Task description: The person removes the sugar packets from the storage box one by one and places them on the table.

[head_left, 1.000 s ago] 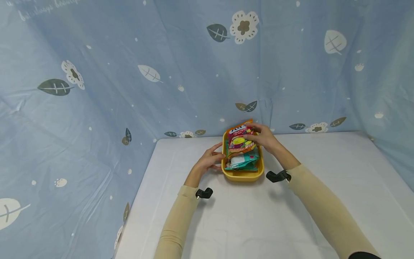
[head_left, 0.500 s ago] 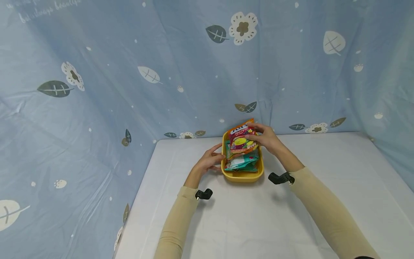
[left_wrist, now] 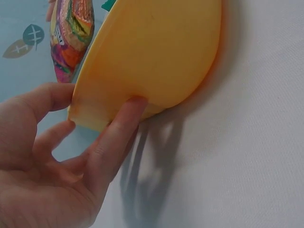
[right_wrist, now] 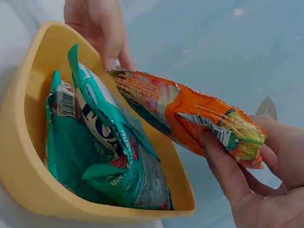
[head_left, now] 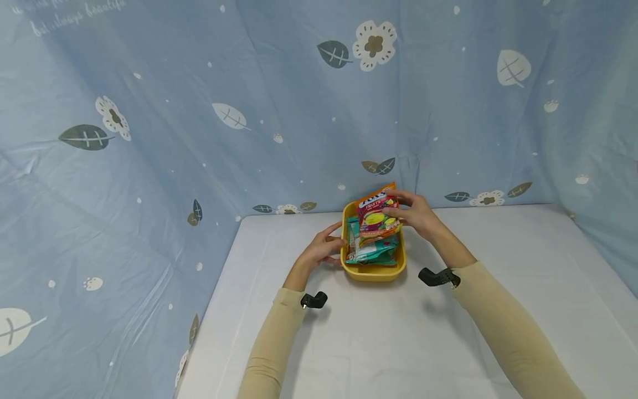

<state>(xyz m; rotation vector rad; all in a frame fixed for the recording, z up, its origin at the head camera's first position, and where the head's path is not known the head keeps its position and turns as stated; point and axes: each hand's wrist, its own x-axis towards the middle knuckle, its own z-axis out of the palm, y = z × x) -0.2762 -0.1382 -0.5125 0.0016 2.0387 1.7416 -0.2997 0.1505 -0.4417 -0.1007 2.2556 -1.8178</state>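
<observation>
A yellow plastic basket [head_left: 375,272] stands on the table by the far wall, with several teal candy bags [head_left: 381,252] leaning inside it. My left hand [head_left: 321,247] is at the basket's left side. In the left wrist view its spread fingertips touch the outer wall and rim. My right hand [head_left: 416,215] pinches an orange and pink "FOX'S FRUITS" candy bag [head_left: 374,219] by its right edge, thumb on one face and fingers on the other. The orange candy bag [right_wrist: 185,114] is tilted over the basket's far part. In the right wrist view it hides some of the rim.
A white cloth covers the table [head_left: 359,343]. Blue curtain fabric [head_left: 299,111] with leaf and flower prints rises behind the basket and along the left. A small black camera [head_left: 314,300] sits at the left wrist, and another black camera [head_left: 438,277] at the right.
The right hand has shifted slightly right with the orange candy bag, showing more of the teal bags at the basket's left. The left hand and basket have stayed in place.
</observation>
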